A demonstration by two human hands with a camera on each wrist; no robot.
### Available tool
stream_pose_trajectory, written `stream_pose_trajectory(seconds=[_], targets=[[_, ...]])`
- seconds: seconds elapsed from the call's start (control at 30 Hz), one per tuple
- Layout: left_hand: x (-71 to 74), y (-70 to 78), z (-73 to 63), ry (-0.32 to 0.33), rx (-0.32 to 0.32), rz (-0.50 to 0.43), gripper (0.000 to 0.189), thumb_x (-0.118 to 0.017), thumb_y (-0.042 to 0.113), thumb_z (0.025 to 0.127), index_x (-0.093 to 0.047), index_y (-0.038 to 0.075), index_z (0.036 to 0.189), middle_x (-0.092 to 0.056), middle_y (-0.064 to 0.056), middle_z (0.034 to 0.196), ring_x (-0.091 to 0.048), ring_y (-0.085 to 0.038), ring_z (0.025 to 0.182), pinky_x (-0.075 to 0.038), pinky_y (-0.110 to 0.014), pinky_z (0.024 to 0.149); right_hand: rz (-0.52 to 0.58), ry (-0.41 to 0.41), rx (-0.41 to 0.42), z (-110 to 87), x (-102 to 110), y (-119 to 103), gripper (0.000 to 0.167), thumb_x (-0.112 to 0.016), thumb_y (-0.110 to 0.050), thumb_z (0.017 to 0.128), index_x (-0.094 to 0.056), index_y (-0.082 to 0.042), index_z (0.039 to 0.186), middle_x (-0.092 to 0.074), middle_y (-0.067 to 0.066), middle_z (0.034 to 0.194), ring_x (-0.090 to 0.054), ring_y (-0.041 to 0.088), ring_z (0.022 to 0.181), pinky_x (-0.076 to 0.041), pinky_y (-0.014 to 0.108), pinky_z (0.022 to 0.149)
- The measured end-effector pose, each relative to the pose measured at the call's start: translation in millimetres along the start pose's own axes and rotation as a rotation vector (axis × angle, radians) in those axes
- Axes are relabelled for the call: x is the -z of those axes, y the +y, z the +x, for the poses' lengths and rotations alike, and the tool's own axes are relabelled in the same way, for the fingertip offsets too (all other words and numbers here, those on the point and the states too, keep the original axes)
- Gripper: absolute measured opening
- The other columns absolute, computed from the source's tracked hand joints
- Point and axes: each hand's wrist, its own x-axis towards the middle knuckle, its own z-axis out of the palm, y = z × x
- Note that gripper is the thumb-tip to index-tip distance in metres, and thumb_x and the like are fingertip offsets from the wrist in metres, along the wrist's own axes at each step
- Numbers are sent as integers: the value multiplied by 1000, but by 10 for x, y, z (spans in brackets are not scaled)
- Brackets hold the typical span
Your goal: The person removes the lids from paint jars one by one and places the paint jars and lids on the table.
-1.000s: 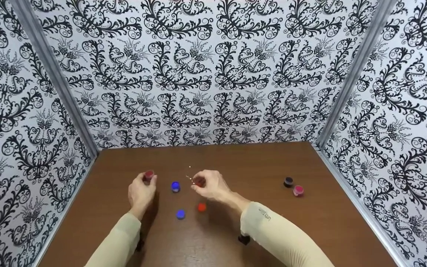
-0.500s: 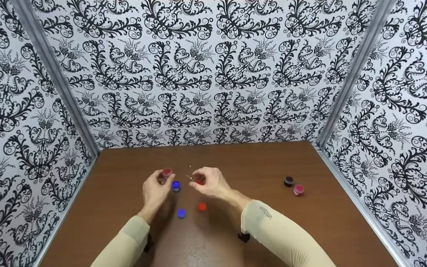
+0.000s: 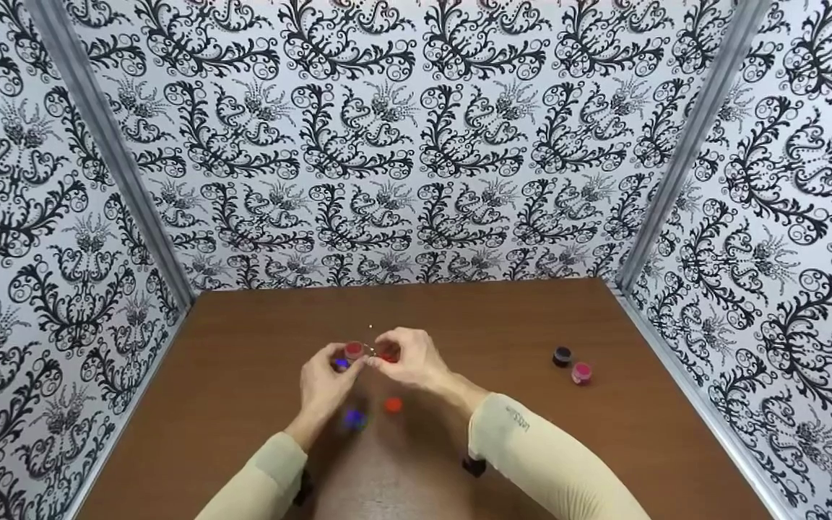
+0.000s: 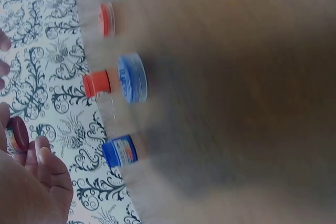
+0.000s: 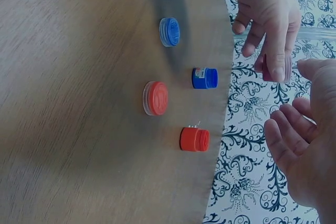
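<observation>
My left hand (image 3: 326,386) grips a small dark red paint jar (image 3: 353,350), raised above the table. In the right wrist view, the left thumb and fingers pinch this jar (image 5: 275,69). Close by, my right hand (image 3: 414,357) has its fingers loosely bent around nothing, its thumb near the jar; whether they touch, I cannot tell. A red paint jar (image 5: 194,139) stands on the table below, partly hidden by the right hand in the head view. Beside it is a blue paint jar (image 5: 205,77). A red lid (image 5: 156,98) and a blue lid (image 5: 169,32) lie nearer.
A black jar (image 3: 562,356) and a pink jar (image 3: 581,373) stand together on the right of the brown table (image 3: 503,310). Patterned walls (image 3: 416,144) enclose the back and sides. Tiny white specks (image 3: 370,326) show near the hands.
My left hand has moved right with the dark red jar, up to the right hand, and now partly covers the blue jar. The right hand has hardly moved.
</observation>
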Motion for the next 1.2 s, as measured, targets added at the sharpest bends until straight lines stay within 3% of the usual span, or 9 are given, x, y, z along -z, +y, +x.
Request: stream_pose_trajectory(seconds=[0.13,0.27,0.43,0.57,0.77,1.03,1.2], targets=[[-40,44,-55,-22,-17,-1,36,-98,36,89,-84,11,110,-86,-8,95,-79,-26,84,-58,-33,76,4,-4,-9,-5,-7,8,33,-90,-21,91,-82,1,115,-84,15,98,-81,31,86,-67,34,80],[-73,95,-101,-34,-24,8,28,-95,26,90,-84,10,110,-85,-8,93,-80,-28,85,-59,-34,76,-15,-15,-12,-21,-22,18,37,-91,-25,90,-83,0,116,-84,14,99,-81,29,86,-64,29,79],[-129,164,-162,-52,-61,24,23,-87,11,85,-85,11,108,-86,-5,92,-78,-18,80,-61,-33,75,-19,-17,-21,-64,-35,29,37,-92,-30,90,-85,-2,113,-85,13,98,-79,29,84,-61,27,77],[-167,219,-218,-72,-87,15,26,-82,7,82,-86,11,107,-86,-4,91,-75,-12,78,-61,-30,73,-15,-18,-42,-102,-22,42,31,-93,-32,90,-87,-7,107,-85,9,96,-78,22,82,-60,24,75],[-204,268,-276,-92,-88,-28,24,-89,12,83,-85,9,106,-83,-2,83,-70,-7,72,-57,-23,69,-5,-25,-64,-140,3,81,24,-94,-30,89,-87,-9,101,-83,7,91,-72,12,77,-58,21,72],[-273,286,-346,-76,-63,-78,27,-96,18,83,-86,6,104,-87,-8,88,-80,-13,76,-63,-23,69,-24,-42,-72,-188,47,94,24,-93,-30,90,-88,-9,100,-81,7,89,-75,23,79,-55,20,70],[-282,314,-348,-64,-76,-107,27,-97,21,85,-87,5,103,-87,-9,89,-82,-16,78,-64,-23,70,-38,-32,-62,-185,85,65,22,-93,-30,91,-89,-11,101,-79,5,89,-67,11,77,-54,20,70]])
